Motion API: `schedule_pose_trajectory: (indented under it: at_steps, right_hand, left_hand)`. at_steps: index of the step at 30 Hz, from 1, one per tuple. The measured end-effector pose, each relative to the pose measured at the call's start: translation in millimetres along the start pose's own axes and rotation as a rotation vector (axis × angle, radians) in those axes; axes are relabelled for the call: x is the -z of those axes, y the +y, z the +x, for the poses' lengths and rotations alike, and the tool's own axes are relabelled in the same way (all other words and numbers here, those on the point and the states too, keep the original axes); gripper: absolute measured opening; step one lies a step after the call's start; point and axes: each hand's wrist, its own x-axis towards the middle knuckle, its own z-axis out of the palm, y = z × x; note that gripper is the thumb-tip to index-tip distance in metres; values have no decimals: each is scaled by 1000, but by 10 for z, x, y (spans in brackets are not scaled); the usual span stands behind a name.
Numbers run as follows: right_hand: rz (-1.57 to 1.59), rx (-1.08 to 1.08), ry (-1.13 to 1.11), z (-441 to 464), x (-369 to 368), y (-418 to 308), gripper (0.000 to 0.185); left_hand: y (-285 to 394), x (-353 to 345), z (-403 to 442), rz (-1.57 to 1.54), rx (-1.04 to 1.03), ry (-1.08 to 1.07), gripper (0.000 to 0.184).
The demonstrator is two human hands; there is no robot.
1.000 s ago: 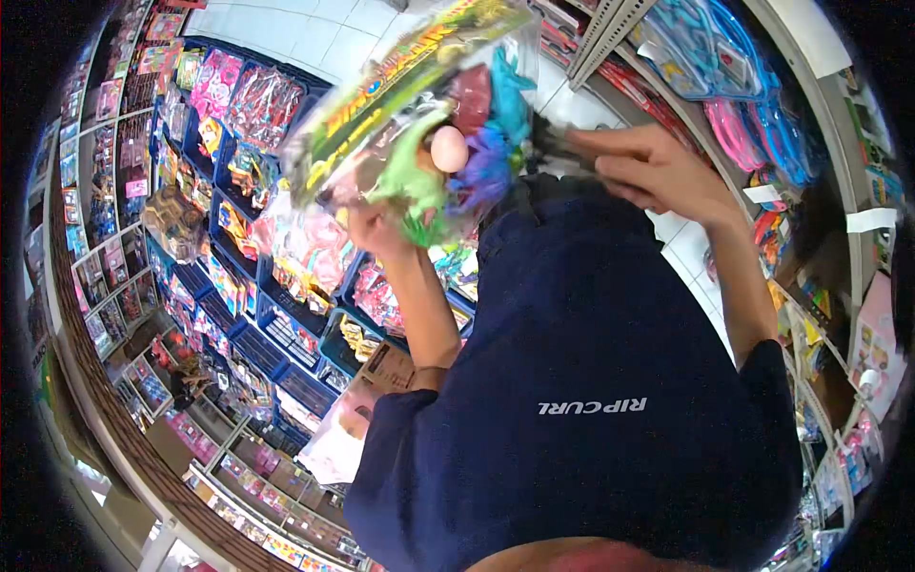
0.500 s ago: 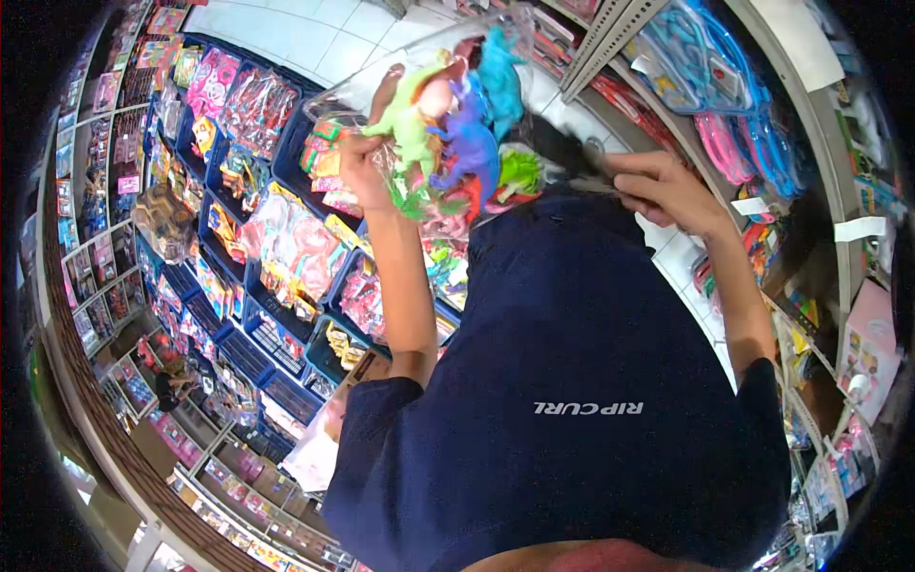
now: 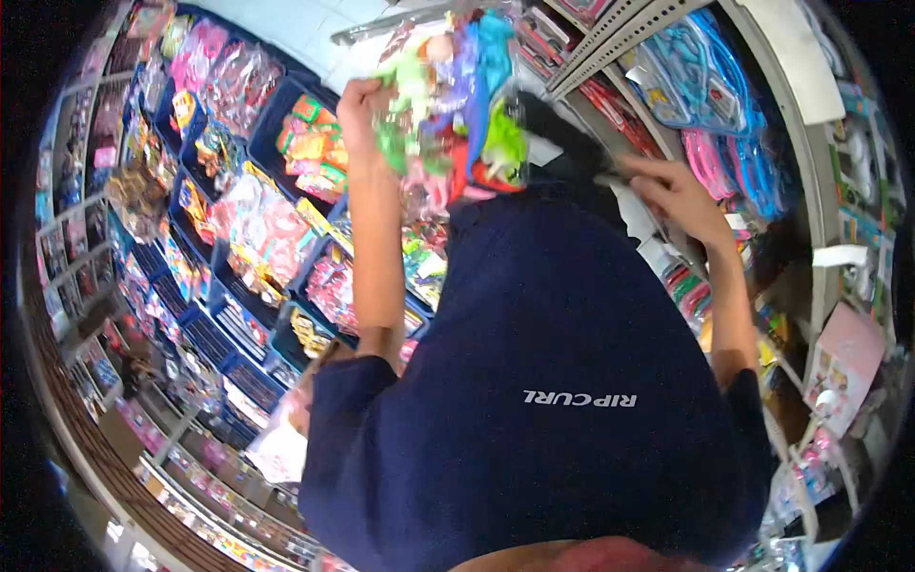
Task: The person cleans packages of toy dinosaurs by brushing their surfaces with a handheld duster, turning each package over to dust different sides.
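My left hand (image 3: pixel 358 110) grips the side of a clear plastic bag of toy dinosaurs (image 3: pixel 434 91), held up in front of my body. Green, purple, blue and red figures show through the plastic, somewhat smeared by motion. My right hand (image 3: pixel 672 191) is off to the right with its fingers closed near the edge of something black (image 3: pixel 562 143). A small greyish bit shows at those fingertips, too blurred to name. My dark blue shirt (image 3: pixel 543 315) lies between both arms.
Blue bins (image 3: pixel 272 124) filled with packaged goods run along the left. Shelving with a perforated metal post (image 3: pixel 620 43) stands at the right, with blue plastic-wrapped items (image 3: pixel 691 71) and pink ones hanging from it. White floor tiles (image 3: pixel 286 33) show at the top.
The bag has shifted slightly up and turned, hanging more upright, with my left hand still on it. My right hand has stayed in nearly the same place. The whole view has tilted a little.
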Motion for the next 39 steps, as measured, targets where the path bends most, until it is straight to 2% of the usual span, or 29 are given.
schedule_pose_trajectory:
  at_steps: [1,2,3,5,6,7,8,9,10,11,12,14,15,16,18,19,20,21,24,25,27,28,29,31,34,35,37,38,39]
  right_hand:
    - [-72,45,155,-1,25,-31,32]
    - [167,-4,268,-31,20,-109,33]
    - [149,-7,246,2,-51,-109,33]
    - [60,75,527,107,-214,81,32]
    - [-300,408,451,193,-257,367,31]
    - [-246,537,377,202,-377,366,30]
    - [-190,660,302,192,-529,322,29]
    - [-198,660,305,198,-595,337,29]
    - [26,481,342,198,-636,365,27]
    - [243,301,371,208,-651,379,25]
    - [456,115,393,219,-662,366,23]
    - [-230,877,460,289,-759,239,16]
    - [-21,602,447,251,-765,257,14]
    - [185,323,429,216,-786,285,13]
    - [208,300,414,249,-834,310,11]
    - [227,274,390,268,-846,306,10]
    - [-124,732,369,309,-893,269,10]
    - [-127,732,365,311,-907,301,10]
    - [500,287,339,302,-936,278,19]
    - [494,279,323,312,-1004,300,19]
    - [-18,731,462,402,-1094,361,12]
    - [-45,635,499,376,-1025,378,14]
    - [194,485,508,370,-883,438,15]
    - [594,310,562,415,-694,276,16]
    - [561,269,473,558,-571,7,24]
    - [596,308,325,610,-585,-135,41]
    - [454,218,228,839,-634,-102,53]
    - [316,194,87,938,-651,-122,50]
    - [526,230,50,992,-755,-71,48]
  left_hand:
    - [7,-117,-1,-51,29,22,59]
    - [-95,-258,51,174,-76,436,57]
    - [-136,-173,66,158,-93,454,57]
    - [-141,17,242,-93,-227,277,53]
    - [-143,64,283,-91,-281,321,48]
    - [-116,228,335,-97,-290,315,48]
    - [-60,550,381,33,-347,467,45]
    - [-9,870,425,166,-398,617,43]
    - [2,1023,463,299,-446,766,41]
    - [2,893,386,114,-311,587,32]
    - [-65,754,362,101,-318,586,32]
    - [-300,409,375,512,-500,693,30]
    - [-346,179,355,505,-505,692,30]
    - [-367,-66,329,189,-490,655,29]
    - [-389,-385,292,-438,-435,551,30]
    - [-414,-391,309,-397,-479,513,29]
    - [-420,-311,327,-405,-489,515,29]
    - [-423,-128,340,-361,-438,456,30]
    - [-338,106,268,-233,-311,282,34]
    - [-355,113,189,-193,-268,237,36]
    - [-450,70,154,-183,-326,866,40]
    - [-425,414,93,-190,-347,867,40]
    - [-387,1023,-13,-217,-293,607,40]
    - [-345,353,-211,-315,-293,229,44]
    - [-411,-499,-218,0,-491,447,51]
    - [-431,-483,-256,268,-474,310,50]
    - [-602,-657,-311,594,-328,434,50]
    - [-630,-750,-374,632,-262,394,55]
    - [-635,-827,-416,674,-196,351,61]
